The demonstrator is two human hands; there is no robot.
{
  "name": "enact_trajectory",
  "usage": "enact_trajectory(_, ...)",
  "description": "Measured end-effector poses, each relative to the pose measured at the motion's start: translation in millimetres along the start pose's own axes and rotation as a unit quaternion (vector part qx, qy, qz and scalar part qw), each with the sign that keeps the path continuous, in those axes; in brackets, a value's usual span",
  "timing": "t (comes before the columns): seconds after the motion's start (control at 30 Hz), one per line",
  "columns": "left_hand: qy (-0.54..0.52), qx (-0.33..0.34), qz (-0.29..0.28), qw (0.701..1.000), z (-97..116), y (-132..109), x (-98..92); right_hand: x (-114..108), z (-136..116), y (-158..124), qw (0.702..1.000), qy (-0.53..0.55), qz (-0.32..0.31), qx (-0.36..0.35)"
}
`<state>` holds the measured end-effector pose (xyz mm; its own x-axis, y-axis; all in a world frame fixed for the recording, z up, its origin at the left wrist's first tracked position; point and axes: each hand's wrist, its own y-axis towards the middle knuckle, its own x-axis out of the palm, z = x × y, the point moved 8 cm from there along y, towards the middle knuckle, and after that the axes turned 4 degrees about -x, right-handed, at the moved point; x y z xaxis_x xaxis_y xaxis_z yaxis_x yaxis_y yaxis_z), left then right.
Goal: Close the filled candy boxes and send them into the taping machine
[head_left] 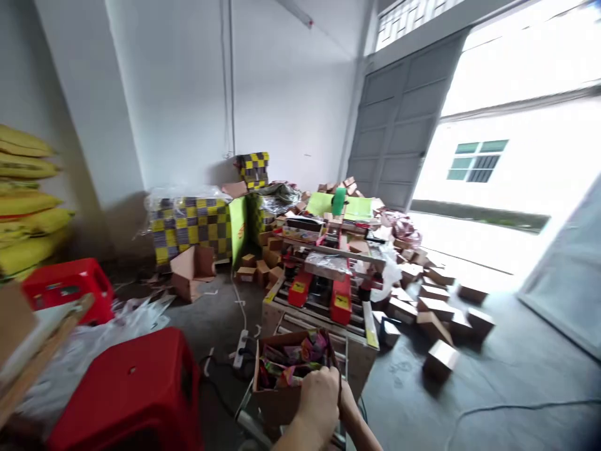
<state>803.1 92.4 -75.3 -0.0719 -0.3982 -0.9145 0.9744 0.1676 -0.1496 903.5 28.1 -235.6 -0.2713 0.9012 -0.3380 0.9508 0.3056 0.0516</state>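
Note:
An open cardboard box (277, 401) filled with colourful packets (300, 354), mostly pink and purple, sits at the near end of a roller conveyor. My left hand (320, 391) is closed at the box's near right corner, its fingers curled over the edge of the cardboard. Close against it, on the outer right side of the box, is my right hand (347, 401). The box's side and my left hand hide most of the right fingers, so their grip does not show.
A carton-sealing machine (323, 282) with red parts stands just ahead on the conveyor. Closed cartons (441, 360) lie scattered on the floor to the right. Red stools (131, 382) stand left, near a power strip (241, 347). Yellow sacks (28, 200) are stacked far left.

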Motion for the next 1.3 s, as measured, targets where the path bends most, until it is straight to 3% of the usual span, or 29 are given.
enact_trajectory(0.07, -0.024, 0.005, 0.014, 1.000, 7, 19, 13.2, -22, 0, 15, 1.000, 0.019, 0.017, 0.010)
enact_trajectory(0.13, -0.063, 0.041, 0.068, 0.995, 9, 26, 21.4, -31, -7, 21, 0.999, 0.044, 0.018, 0.004)
enact_trajectory(0.23, -0.078, 0.148, 0.256, 0.952, -4, 3, 13.4, -39, -21, 16, 0.995, 0.103, -0.011, 0.003)
enact_trajectory(0.3, -0.055, 0.154, 0.398, 0.903, -39, -28, 3.4, -45, -34, 8, 0.989, 0.139, -0.041, 0.016)
enact_trajectory(0.33, -0.055, 0.120, 0.455, 0.880, -64, -43, -1.2, -48, -43, 4, 0.987, 0.150, -0.056, 0.019)
enact_trajectory(0.4, -0.092, 0.048, 0.496, 0.862, -116, -59, -5.3, -53, -64, -2, 0.985, 0.147, -0.090, 0.007)
enact_trajectory(0.47, -0.148, 0.033, 0.454, 0.878, -149, -57, -2.7, -51, -89, -6, 0.982, 0.118, -0.146, -0.028)
enact_trajectory(0.5, -0.171, 0.048, 0.412, 0.894, -156, -51, 0.6, -46, -100, -9, 0.978, 0.088, -0.184, -0.052)
enact_trajectory(0.6, -0.197, 0.113, 0.281, 0.932, -148, -32, 11.4, -22, -120, -18, 0.944, -0.056, -0.292, -0.142)
enact_trajectory(0.7, -0.213, 0.137, 0.197, 0.947, -136, -17, 12.3, -3, -120, -17, 0.907, -0.178, -0.327, -0.198)
enact_trajectory(0.87, -0.283, 0.046, 0.086, 0.954, -143, 8, 9.4, 9, -114, 10, 0.897, -0.229, -0.353, -0.134)
enact_trajectory(0.93, -0.317, -0.008, 0.114, 0.941, -150, 13, 6.8, 10, -113, 21, 0.903, -0.241, -0.340, -0.103)
enact_trajectory(1.03, -0.262, -0.092, 0.286, 0.917, -164, 8, -8.6, 5, -109, 24, 0.925, -0.271, -0.254, -0.086)
enact_trajectory(1.1, -0.206, -0.141, 0.354, 0.902, -173, 6, -14.3, -3, -107, 14, 0.938, -0.296, -0.163, -0.079)
enact_trajectory(1.2, -0.253, -0.110, 0.297, 0.914, -185, 26, -8.1, -9, -117, -13, 0.929, -0.331, -0.033, -0.162)
enact_trajectory(1.3, -0.332, -0.023, 0.215, 0.918, -186, 42, 2.4, 9, -126, -31, 0.902, -0.343, -0.035, -0.260)
